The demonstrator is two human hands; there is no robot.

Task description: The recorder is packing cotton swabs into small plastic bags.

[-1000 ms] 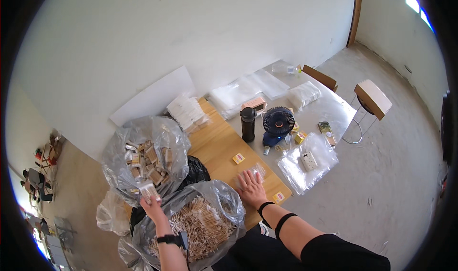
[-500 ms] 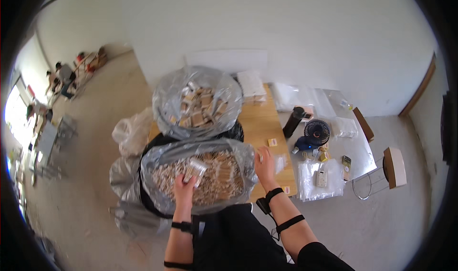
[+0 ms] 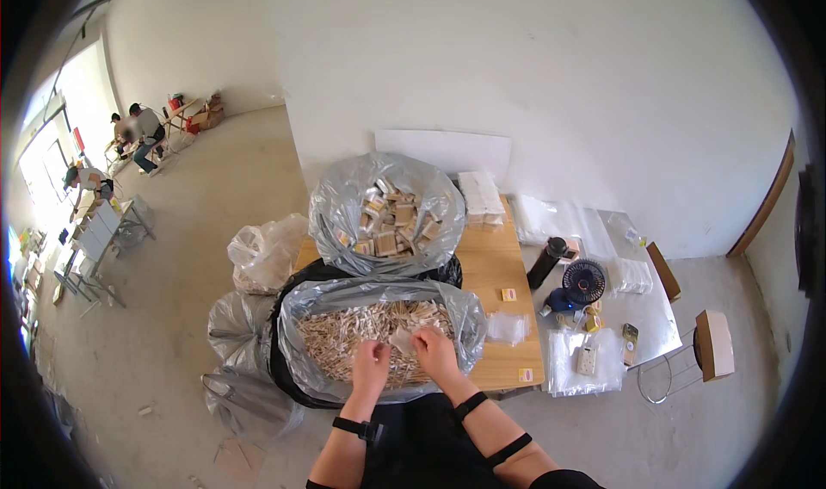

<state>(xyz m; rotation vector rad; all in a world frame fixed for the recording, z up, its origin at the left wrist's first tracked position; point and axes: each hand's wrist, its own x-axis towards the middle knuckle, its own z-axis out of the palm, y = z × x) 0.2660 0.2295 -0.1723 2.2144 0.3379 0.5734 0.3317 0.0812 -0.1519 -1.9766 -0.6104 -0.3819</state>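
A grey plastic bag point(image 3: 471, 317), set inside a black one, lies open before me, heaped with loose thin sticks with pale ends point(image 3: 331, 338) that look like cotton swabs. Both hands are above the heap, close together. My right hand point(image 3: 436, 355) pinches a small clear plastic bag point(image 3: 402, 341). My left hand point(image 3: 372, 367) has its fingers closed just left of it; what they hold is hidden. Behind stands another grey plastic bag point(image 3: 327, 201) containing many small packed bundles point(image 3: 396, 218).
On the wooden table point(image 3: 508, 269) lie clear small bags point(image 3: 508, 327) and yellow-white cards point(image 3: 509, 295). A side table at right carries a black bottle point(image 3: 546, 263), a fan point(image 3: 584, 281) and a phone point(image 3: 631, 338). Filled bags point(image 3: 237, 330) stand at left. People point(image 3: 148, 132) sit far left.
My right hand has come from the table's right side over the heap, bringing a small clear bag. The swab bundle in my left hand no longer shows. The view has shifted.
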